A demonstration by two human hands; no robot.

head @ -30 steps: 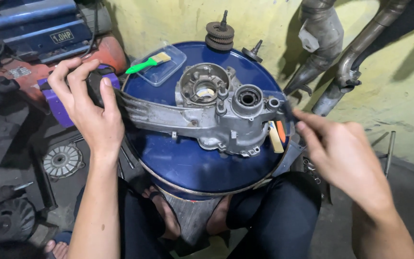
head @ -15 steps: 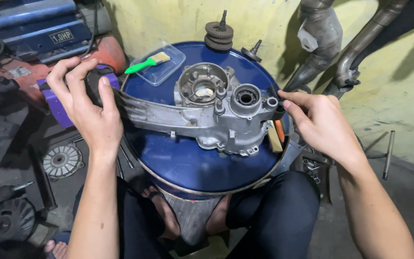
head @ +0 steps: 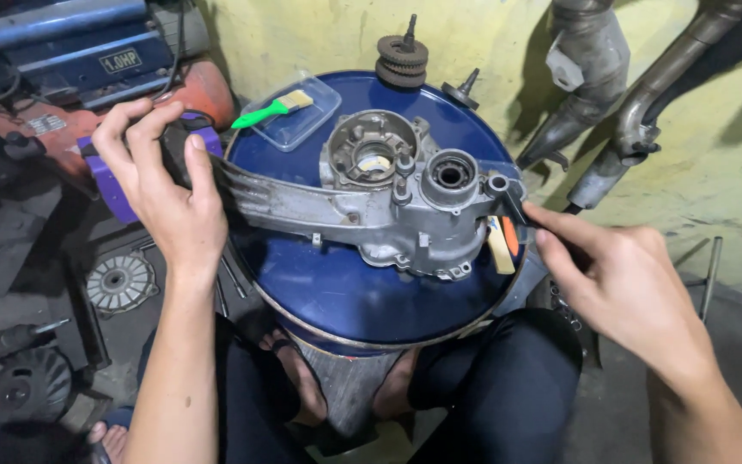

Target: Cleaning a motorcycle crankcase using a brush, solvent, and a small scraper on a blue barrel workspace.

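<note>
In the head view, a grey metal engine case (head: 388,206) lay flat on the lid of a blue drum (head: 345,301), its round housings toward the drum's centre and two o'clock, and its long arm running out past the rim at nine o'clock. The left hand (head: 165,198) was closed over the far end of that arm, thumb on top and fingers curled over the outer edge, gripping it. The right hand (head: 620,283) came in from four o'clock; its thumb and forefinger pinched a dark slim tool (head: 513,206) set against a small round boss at the case's three o'clock corner. What kind of tool it was could not be told.

The case looked like cast metal: stiff, heavy for its bulk, and probably greasy, so slippery on smooth faces. Its weight seemed to sit in the housing end, so the long arm gave a good lever but a poor lifting point; a firmer hold would be one hand on the arm and one under the thick housing body.

At twelve o'clock on the lid sat a clear tray (head: 302,116) with a green-handled brush (head: 272,107) and, at one o'clock, a stacked gear (head: 403,58). A small brush (head: 501,245) lay just beside the case at three o'clock. Exhaust pipes (head: 637,112) leaned on the yellow wall.
</note>
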